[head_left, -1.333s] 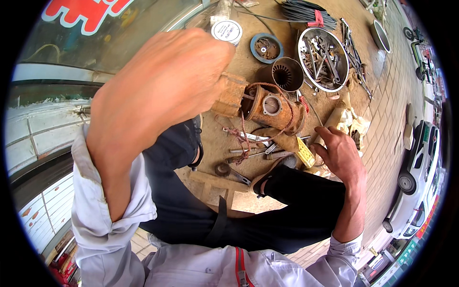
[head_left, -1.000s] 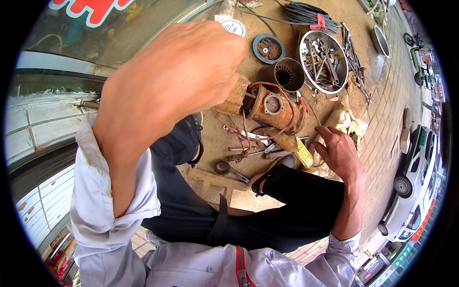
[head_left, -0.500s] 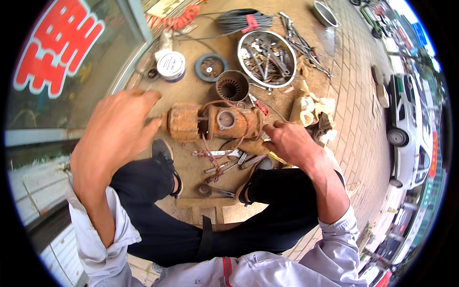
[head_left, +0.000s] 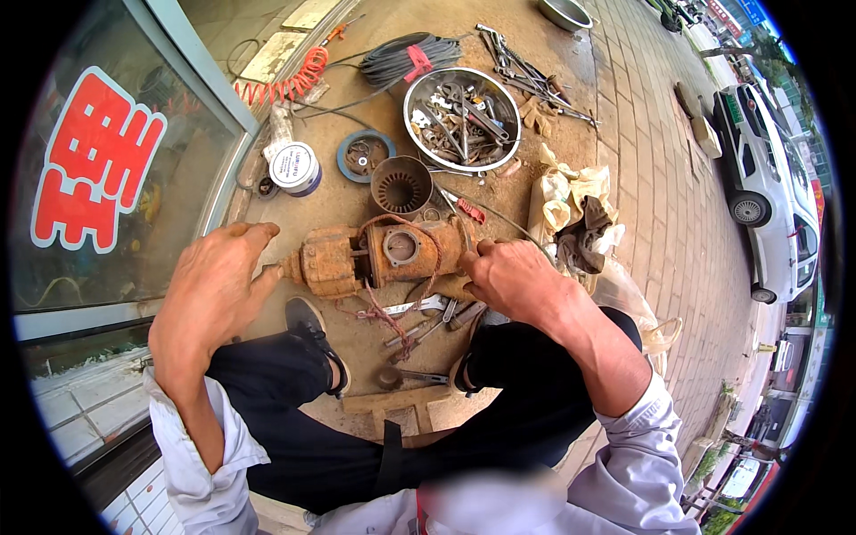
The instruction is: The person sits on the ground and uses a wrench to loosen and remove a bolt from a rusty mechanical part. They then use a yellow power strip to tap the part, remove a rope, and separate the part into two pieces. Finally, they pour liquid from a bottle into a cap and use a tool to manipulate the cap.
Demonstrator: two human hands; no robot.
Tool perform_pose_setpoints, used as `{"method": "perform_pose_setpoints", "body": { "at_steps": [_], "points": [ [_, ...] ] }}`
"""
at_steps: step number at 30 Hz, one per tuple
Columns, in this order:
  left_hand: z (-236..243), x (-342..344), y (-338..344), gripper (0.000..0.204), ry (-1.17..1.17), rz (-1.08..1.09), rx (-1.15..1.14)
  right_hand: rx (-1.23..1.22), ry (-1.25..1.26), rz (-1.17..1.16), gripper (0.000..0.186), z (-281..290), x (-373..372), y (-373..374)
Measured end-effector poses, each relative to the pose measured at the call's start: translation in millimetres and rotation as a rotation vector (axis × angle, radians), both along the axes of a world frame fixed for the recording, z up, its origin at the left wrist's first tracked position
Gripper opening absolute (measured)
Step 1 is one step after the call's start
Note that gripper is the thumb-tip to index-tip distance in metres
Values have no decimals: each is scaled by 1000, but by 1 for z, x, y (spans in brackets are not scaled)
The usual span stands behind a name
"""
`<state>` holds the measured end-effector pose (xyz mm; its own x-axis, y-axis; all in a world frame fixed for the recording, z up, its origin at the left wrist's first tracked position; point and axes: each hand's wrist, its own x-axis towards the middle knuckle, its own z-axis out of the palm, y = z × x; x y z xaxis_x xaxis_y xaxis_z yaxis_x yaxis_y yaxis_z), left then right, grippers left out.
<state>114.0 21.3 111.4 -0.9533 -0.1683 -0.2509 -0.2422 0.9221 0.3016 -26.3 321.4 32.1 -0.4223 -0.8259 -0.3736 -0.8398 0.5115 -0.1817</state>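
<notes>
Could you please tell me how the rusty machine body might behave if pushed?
The rusty machine body is probably heavy, looking like thick metal. Being rounded, it might roll. The reddish cord looped over it looks limp and would likely trail.

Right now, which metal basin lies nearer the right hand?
The tool-filled basin beside the coiled cable; the other basin lies farther off, at the picture's top edge.

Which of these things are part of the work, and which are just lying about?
Seemingly in the work:
rusty machine, between the left hand and right hand
rope, looped over it
perhaps the tool basin, beyond it

Apparently just lying about:
coiled cable
white tub
red hose
white car
</notes>
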Motion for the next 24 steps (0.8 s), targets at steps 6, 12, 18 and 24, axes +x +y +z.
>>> {"method": "perform_pose_setpoints", "body": {
  "at_steps": [6,12,18,24],
  "points": [
    [-4,-5,4,42,17,-37,3,-45,35,1,12,-2,0,10],
    [-3,-9,8,41,14,-43,6,62,-43,-50,29,2,-4,13],
    [-1,-9,9,41,-1,-44,5,-64,32,-36,18,-4,-3,18],
    [-1,-9,8,41,7,-60,-10,44,-17,-48,29,2,-2,13]
  ]
}}
